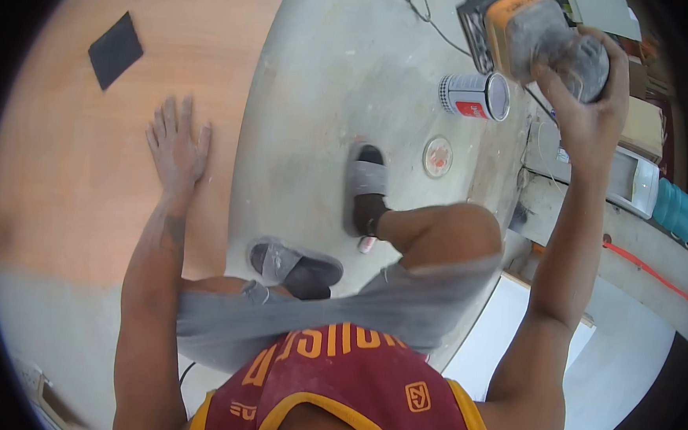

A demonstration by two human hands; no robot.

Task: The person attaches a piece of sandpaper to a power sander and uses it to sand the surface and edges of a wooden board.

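My left hand (176, 146) lies flat on a pale orange-brown wooden panel (214, 18), its fingers spread. Beyond those fingertips rests a dark, diamond-turned sheet that looks like sandpaper (116, 51). Up at the right, my right hand (591, 104) is wrapped round the dusty rounded grip of an orange and grey power sander (520, 33). The sander is raised off the panel and tilted, with its flat dark pad facing left.
A paint can (475, 95) lies on its side on the grey floor (320, 87), near a round lid (438, 157). A dark cord (438, 31) trails behind. Along the right are a blue-green water bottle (675, 209), a red strap (651, 273) and white boards (491, 326).
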